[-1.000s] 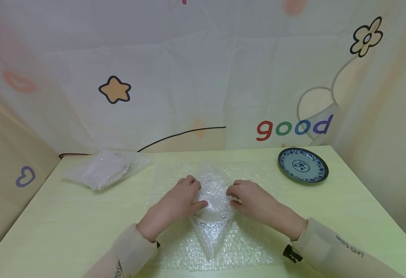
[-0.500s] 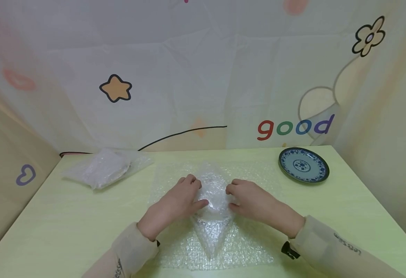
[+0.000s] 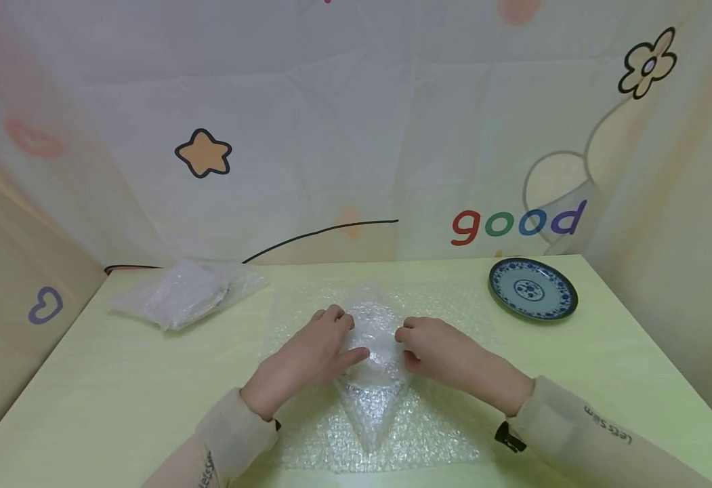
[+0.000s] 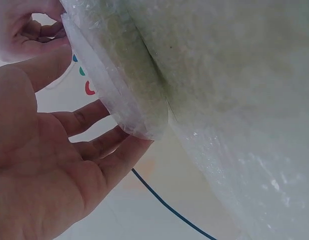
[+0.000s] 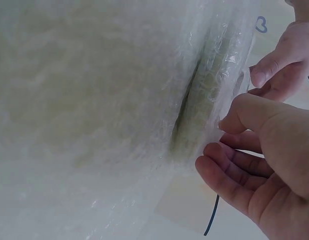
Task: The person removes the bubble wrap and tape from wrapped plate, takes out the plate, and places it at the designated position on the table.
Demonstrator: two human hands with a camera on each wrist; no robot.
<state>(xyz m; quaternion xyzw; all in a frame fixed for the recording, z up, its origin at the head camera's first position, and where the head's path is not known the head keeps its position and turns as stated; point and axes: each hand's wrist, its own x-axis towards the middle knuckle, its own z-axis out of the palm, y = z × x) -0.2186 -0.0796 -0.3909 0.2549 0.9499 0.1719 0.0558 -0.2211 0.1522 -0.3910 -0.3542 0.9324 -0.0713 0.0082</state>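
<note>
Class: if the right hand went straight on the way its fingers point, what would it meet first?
The right hand would first meet the folded, clear plastic bubble-wrap bundle it touches; past that, probably the left hand, though depth is unclear.

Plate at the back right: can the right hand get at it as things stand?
Probably yes, once the right hand leaves the bubble wrap it touches; nothing upright shows between that hand and the plate.
</note>
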